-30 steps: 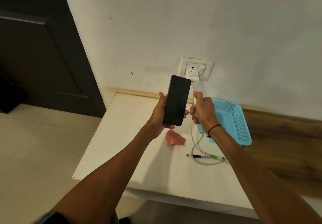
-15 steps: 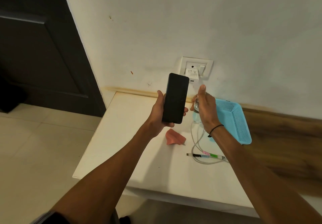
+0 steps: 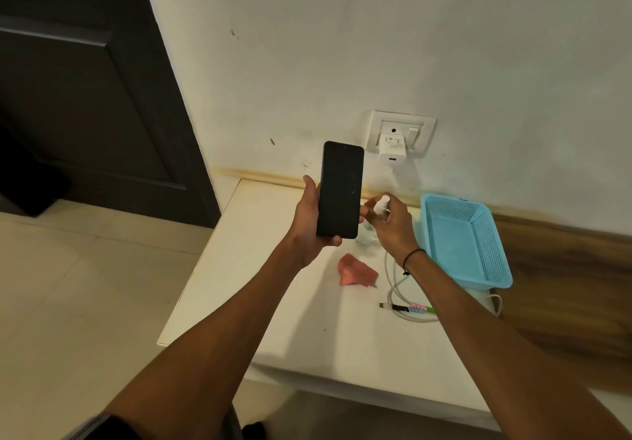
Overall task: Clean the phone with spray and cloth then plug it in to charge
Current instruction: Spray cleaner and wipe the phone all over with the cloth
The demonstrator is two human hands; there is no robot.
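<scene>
My left hand (image 3: 309, 220) holds a black phone (image 3: 340, 189) upright above the white table (image 3: 273, 320), its dark screen facing me. Just to its right, my right hand (image 3: 391, 226) grips a small clear spray bottle (image 3: 380, 206) by its white nozzle head; the bottle's body is mostly hidden behind the hand and sits low, near the table top. A pink cloth (image 3: 355, 271) lies crumpled on the table below the phone. A white charging cable (image 3: 407, 308) with a coloured end lies right of the cloth. A white charger (image 3: 392, 151) sits in the wall socket (image 3: 400, 132).
A light blue mesh basket (image 3: 496, 261) stands at the table's back right by the wall. A dark door (image 3: 85, 97) is on the left. Pale floor tiles (image 3: 68, 285) spread left of the table, and a wooden skirting strip (image 3: 564, 268) runs to the right.
My right hand has dropped from level with the phone's upper edge down toward the table, with the spray bottle in it. The phone has stayed upright, nearly in place.
</scene>
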